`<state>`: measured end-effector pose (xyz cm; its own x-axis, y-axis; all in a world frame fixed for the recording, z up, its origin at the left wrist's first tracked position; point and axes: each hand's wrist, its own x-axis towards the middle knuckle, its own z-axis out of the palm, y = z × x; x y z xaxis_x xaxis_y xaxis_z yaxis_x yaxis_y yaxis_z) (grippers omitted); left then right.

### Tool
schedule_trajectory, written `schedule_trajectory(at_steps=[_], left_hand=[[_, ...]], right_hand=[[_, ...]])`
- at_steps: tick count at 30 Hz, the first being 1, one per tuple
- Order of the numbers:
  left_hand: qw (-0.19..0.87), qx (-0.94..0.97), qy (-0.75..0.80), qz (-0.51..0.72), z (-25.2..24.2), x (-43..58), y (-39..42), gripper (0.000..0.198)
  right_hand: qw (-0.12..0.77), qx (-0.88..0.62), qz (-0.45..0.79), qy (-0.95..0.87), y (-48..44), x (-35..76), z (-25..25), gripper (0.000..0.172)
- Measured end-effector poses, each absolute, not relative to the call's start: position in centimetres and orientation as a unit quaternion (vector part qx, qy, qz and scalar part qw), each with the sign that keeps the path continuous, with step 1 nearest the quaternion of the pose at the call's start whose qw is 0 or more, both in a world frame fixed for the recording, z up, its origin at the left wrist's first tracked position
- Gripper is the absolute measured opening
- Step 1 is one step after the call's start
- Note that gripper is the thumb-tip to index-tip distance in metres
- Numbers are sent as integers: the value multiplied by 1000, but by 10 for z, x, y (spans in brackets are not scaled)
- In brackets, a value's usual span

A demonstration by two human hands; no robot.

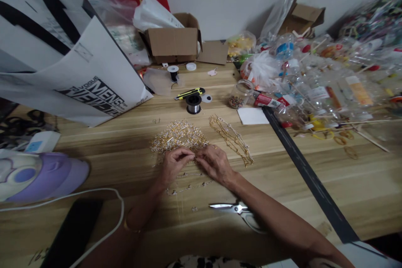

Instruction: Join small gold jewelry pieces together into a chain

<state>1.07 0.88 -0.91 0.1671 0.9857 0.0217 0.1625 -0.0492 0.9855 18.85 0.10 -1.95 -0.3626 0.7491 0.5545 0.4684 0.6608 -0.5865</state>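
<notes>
My left hand [176, 164] and my right hand [215, 163] meet over the wooden table [132, 167], fingertips pinched together. What lies between the fingers is too small to make out. Just beyond them is a pile of gold and silver chain pieces [179, 134]. A beaded chain [190, 186] lies below my hands, with thin thread trailing near it. More gold and silver chains [230, 140] are laid out to the right of the pile. Scissors [240, 209], partly open, rest under my right forearm, and a few tiny pieces [194, 209] sit left of them.
Behind the pile are a wire spool [194, 104], a yellow cutter [189, 93] and a bead jar [238, 96]. A large white bag [81, 67] and a purple object [53, 176] stand left; a white cable [103, 189] crosses there. Plastic bottles [317, 88] crowd the right.
</notes>
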Motion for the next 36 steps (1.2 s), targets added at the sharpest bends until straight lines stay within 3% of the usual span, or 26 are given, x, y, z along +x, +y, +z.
schedule_trajectory(at_steps=[14, 36], left_hand=[[484, 595, 485, 420, -11, 11, 8, 9], [502, 593, 486, 401, -2, 12, 6, 11]], right_hand=[[401, -373, 188, -816, 0, 190, -13, 15], [406, -375, 205, -808, 1, 190, -15, 10]])
